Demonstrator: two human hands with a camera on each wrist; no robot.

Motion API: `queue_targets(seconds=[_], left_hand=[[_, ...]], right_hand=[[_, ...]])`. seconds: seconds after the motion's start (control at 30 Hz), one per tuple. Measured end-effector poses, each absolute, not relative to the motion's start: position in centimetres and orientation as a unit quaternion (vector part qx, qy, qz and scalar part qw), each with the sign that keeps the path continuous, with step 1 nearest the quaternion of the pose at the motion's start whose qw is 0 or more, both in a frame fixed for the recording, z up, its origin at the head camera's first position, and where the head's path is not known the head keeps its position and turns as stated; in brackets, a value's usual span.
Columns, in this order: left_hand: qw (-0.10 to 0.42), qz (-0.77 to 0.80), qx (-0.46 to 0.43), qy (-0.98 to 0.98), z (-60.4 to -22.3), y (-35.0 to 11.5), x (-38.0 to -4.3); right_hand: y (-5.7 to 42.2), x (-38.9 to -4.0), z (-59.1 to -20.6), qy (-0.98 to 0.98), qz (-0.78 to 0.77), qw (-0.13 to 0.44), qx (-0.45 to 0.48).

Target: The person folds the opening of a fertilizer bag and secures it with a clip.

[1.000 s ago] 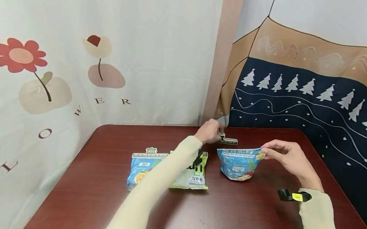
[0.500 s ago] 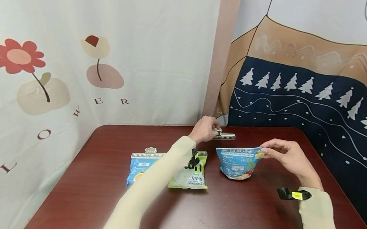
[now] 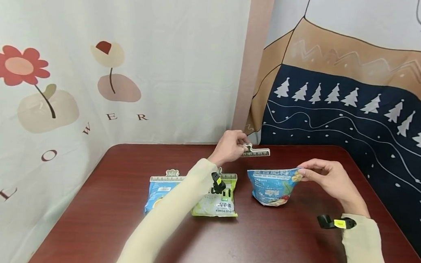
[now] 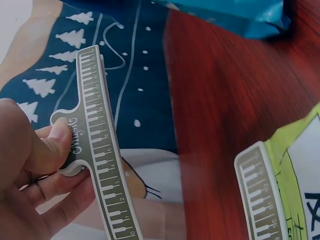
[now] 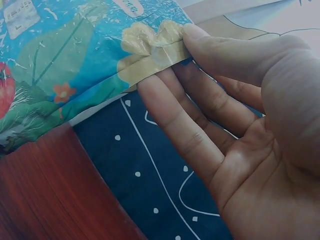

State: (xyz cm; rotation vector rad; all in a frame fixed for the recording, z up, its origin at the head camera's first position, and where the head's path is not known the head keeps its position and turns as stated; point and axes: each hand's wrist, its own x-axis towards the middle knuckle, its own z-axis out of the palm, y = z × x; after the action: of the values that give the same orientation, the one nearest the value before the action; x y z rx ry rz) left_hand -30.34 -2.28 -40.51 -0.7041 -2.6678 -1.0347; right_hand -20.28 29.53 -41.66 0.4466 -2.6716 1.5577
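My left hand (image 3: 229, 146) pinches a bag clip (image 4: 102, 145) by its handle, thumb on one side and fingers on the other. The clip is long, pale-edged and printed with piano keys and a ruler scale. Toward the right, my right hand (image 3: 333, 184) pinches the upper right corner of a blue plastic bag (image 3: 273, 188), its thumb on the front face and fingers behind. That bag (image 5: 55, 60) stands upright with fruit and leaf prints, its top edge spread straight. In the head view the clip is a little above and left of the bag, apart from it.
A green and white bag (image 3: 215, 203) with a piano-key clip along its top lies left of centre. Beside it is another blue bag (image 3: 156, 193), also clipped (image 3: 167, 178), partly hidden by the left forearm. Curtains hang behind the dark red table (image 3: 261, 249).
My left hand has moved slightly left and up with the clip, which now shows higher in the view. The right hand keeps its pinch on the blue bag, nearly still.
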Motion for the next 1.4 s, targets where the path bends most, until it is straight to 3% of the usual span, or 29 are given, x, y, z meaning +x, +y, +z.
queue_targets(seconds=[0.67, 1.4], left_hand=[[0.121, -0.416, -0.246, -0.867, -37.9, -2.8, -25.8], [0.189, -0.348, -0.28, -0.875, -36.3, -0.4, -21.0]], right_hand=[[29.7, -20.6, -42.0, -0.853, 0.502, 0.015, 0.141], [29.7, -20.6, -41.9, -0.852, 0.505, 0.013, 0.14]])
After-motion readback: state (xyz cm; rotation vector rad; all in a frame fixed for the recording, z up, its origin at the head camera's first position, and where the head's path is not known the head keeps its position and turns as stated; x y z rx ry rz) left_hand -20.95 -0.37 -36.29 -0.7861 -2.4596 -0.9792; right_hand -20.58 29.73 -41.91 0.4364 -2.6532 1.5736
